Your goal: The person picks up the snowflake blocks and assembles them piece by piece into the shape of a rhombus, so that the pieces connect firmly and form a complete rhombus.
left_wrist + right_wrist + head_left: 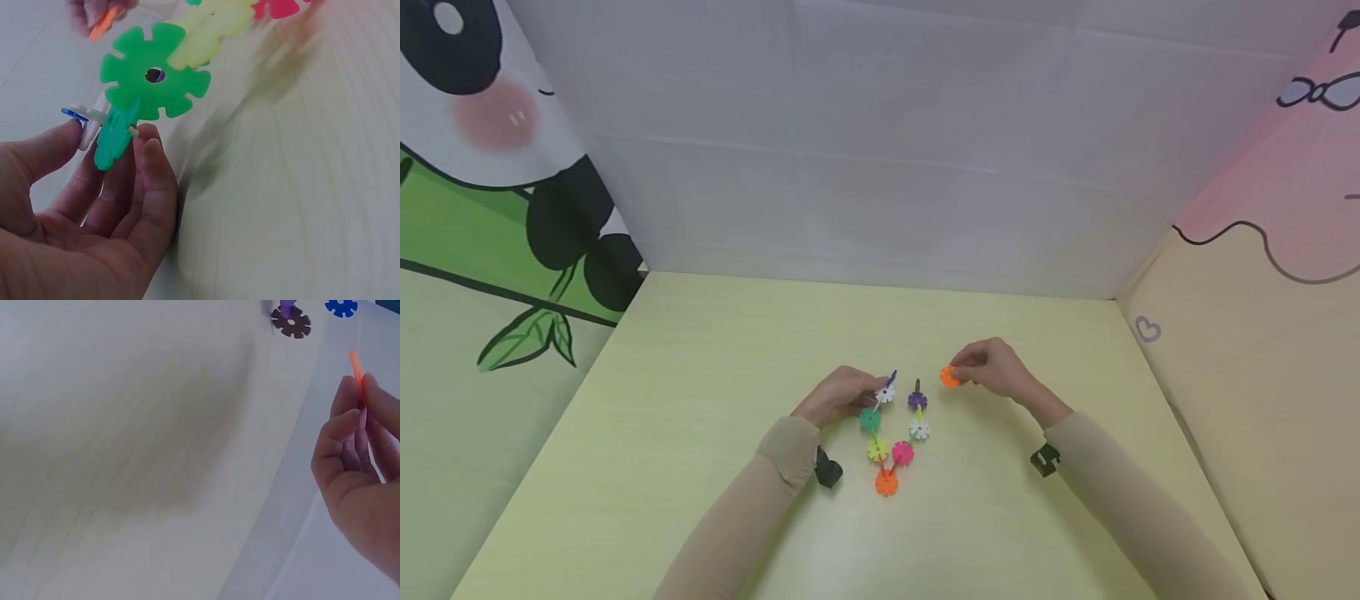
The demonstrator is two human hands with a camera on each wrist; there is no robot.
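A chain of notched plastic interlocking discs [870,419] forms a U on the table, its gap at the far side. My left hand [842,393] pinches its left end at a white disc [885,392], from which an edge-on blue disc [891,379] sticks out. The right end has a purple disc [917,401] with a brown disc [917,386] slotted upright in it. To the right of the gap, my right hand [997,368] pinches a loose orange disc [950,377] between thumb and fingertips. The right wrist view shows this orange disc [355,365] edge-on, apart from the chain.
At the chain's near bend lies another orange disc [887,482], with a pink disc [902,452] and a yellow disc [877,450] beside it. The pale wooden table [715,500] meets a white back wall [865,167] and printed side panels [1247,350].
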